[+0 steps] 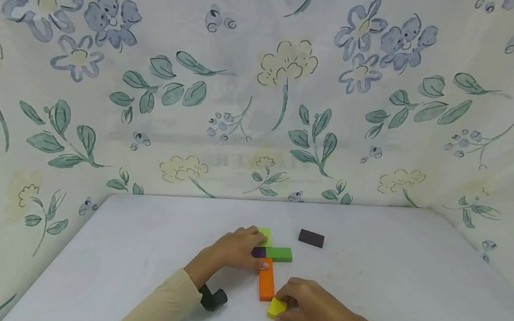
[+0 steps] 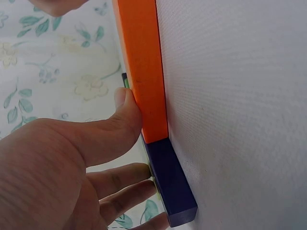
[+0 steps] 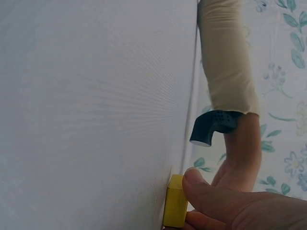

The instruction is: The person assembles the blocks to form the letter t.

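Note:
Several coloured wooden-looking blocks lie on the white table in a joined figure. An orange block (image 1: 267, 284) runs toward the person from a dark purple block (image 1: 258, 252) and a green block (image 1: 280, 254), with a lime block (image 1: 265, 234) behind them. My left hand (image 1: 235, 247) rests on this group; the thumb (image 2: 128, 117) touches the orange block, while the fingers lie along the purple block (image 2: 171, 182). Just beside the near end of the orange block, my right hand (image 1: 313, 307) pinches a yellow block (image 1: 275, 308) between thumb and fingers, low against the table.
A dark brown block (image 1: 311, 238) lies apart, behind and to the right of the group. The white tabletop (image 1: 403, 267) meets a floral cloth (image 1: 227, 92) at the back and sides. Each wrist wears a dark camera mount (image 1: 213, 299).

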A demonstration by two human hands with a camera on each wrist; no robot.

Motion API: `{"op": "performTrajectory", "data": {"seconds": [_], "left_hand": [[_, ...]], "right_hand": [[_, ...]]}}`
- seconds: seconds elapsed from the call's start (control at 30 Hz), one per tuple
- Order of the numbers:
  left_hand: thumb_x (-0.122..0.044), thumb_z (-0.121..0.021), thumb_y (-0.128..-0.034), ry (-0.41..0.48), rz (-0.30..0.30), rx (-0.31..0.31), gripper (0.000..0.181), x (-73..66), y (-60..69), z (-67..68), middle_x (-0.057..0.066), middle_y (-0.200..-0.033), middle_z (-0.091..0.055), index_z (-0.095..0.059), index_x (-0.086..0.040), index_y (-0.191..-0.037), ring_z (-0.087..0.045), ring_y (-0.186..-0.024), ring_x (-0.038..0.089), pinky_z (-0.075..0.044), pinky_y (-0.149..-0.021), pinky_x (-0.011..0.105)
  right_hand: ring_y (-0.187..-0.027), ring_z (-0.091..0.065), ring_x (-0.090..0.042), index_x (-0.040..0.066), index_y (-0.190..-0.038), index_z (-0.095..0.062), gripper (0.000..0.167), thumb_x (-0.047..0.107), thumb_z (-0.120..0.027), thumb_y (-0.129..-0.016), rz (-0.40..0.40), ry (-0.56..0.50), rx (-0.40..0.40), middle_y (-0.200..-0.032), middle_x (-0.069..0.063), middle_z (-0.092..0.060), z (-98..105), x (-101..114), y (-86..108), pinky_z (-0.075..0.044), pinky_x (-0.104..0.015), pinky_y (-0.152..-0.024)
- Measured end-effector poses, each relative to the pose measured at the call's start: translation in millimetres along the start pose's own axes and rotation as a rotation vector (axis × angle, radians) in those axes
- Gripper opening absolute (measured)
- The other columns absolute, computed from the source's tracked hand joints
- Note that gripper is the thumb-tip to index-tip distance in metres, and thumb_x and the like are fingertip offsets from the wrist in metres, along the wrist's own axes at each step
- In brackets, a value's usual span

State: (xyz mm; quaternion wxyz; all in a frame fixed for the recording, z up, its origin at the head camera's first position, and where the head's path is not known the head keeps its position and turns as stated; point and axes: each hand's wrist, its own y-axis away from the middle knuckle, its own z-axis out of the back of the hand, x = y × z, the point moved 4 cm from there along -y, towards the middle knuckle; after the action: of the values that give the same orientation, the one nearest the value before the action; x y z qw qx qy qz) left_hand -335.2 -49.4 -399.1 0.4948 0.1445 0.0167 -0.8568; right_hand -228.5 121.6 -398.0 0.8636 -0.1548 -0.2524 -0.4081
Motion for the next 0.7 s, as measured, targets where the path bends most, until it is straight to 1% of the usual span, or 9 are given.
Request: {"op": "performTrajectory", "data": {"seconds": [0.23,0.47,0.7], "left_hand": [[-0.049,-0.071,-0.0887,0.004,-0.003,-0.001,0.068,-0.5,1.0,1.4,0.008,-0.148,-0.049,-0.053,-0.013,-0.143,-0.052,-0.123,0.027,-0.046,-0.107,0.048],[-0.048,-0.072,-0.0880,0.003,0.005,0.002,0.068,-1.3,1.9,1.7,0.009,-0.146,-0.050,-0.053,-0.012,-0.142,-0.052,-0.123,0.027,-0.046,-0.106,0.048],[-0.049,-0.071,-0.0883,-0.003,0.004,0.003,0.069,-0.2,0.4,-0.7,0.008,-0.147,-0.049,-0.052,-0.013,-0.143,-0.052,-0.123,0.026,-0.046,-0.107,0.048]], "right_hand": [[-0.079,-0.055,0.002,0.011,-0.108,-0.075,0.030,0.022,-0.083,-0.081,-0.004,0.002,0.001,-0.095,0.009,-0.068,-0.3,-0.9,-1.4,-0.052,-0.012,-0.076],[-0.079,-0.055,0.002,0.012,-0.108,-0.075,0.030,0.021,-0.083,-0.081,-0.001,0.005,0.004,-0.095,0.009,-0.068,0.5,1.6,-1.0,-0.052,-0.012,-0.076],[-0.080,-0.055,0.001,0.012,-0.109,-0.075,0.029,0.021,-0.083,-0.081,-0.012,-0.007,0.021,-0.096,0.010,-0.067,2.0,1.1,0.5,-0.053,-0.014,-0.076]]}}
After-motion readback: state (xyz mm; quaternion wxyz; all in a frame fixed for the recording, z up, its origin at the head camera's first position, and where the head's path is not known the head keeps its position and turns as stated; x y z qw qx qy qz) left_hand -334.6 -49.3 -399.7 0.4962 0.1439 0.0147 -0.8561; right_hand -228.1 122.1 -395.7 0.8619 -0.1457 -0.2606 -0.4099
